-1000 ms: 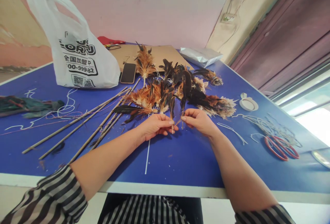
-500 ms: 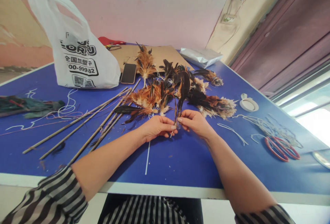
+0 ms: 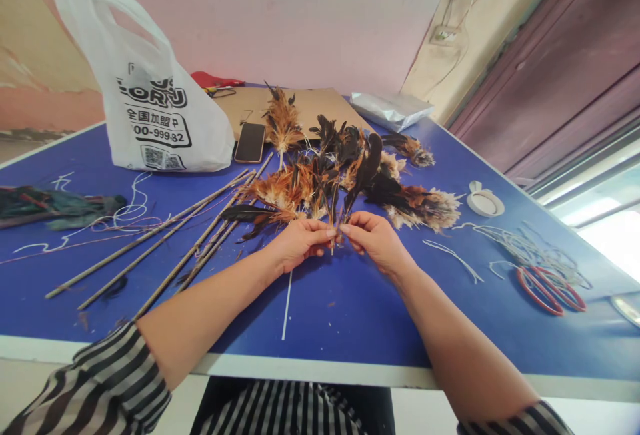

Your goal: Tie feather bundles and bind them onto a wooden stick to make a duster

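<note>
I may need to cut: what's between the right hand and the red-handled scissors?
From the right hand outward, the head view shows short white strings, then a loose end of the string tangle by the scissors.

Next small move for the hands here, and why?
I'd probably ease the right hand slightly left, bringing its dark feather alongside the narrow feather in the left hand. Both are pinched near their lower ends and the hands are already close together, but the feathers' upper parts still spread apart.
</note>
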Available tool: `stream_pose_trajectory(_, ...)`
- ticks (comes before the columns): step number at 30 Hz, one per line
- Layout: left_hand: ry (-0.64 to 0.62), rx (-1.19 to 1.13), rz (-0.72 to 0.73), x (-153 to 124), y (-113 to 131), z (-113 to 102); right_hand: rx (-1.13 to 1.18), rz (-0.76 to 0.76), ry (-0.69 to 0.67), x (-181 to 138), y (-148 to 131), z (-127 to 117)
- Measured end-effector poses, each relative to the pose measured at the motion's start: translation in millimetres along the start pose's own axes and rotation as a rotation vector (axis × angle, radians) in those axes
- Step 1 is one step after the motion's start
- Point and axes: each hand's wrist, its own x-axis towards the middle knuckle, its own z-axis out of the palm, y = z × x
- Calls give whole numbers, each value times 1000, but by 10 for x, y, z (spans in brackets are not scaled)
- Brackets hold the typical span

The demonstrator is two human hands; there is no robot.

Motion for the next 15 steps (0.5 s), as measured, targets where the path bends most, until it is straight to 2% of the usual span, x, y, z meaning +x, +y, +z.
stream_pose_trajectory(5, -33, 19, -19, -17, -6, 37, -31, -4, 29, 7, 17, 87)
stream_pose_trajectory(10, -6, -25, -9, -4, 15, 30, -88, -25, 50, 11, 34, 70)
stream_pose_trajectory(12, 24, -52, 22, 3, 46, 12, -200, -89, 67, -8, 23, 50)
stream_pose_trajectory(15, 85, -106, 58, 17, 83, -18, -523, -263, 61, -57, -13, 45)
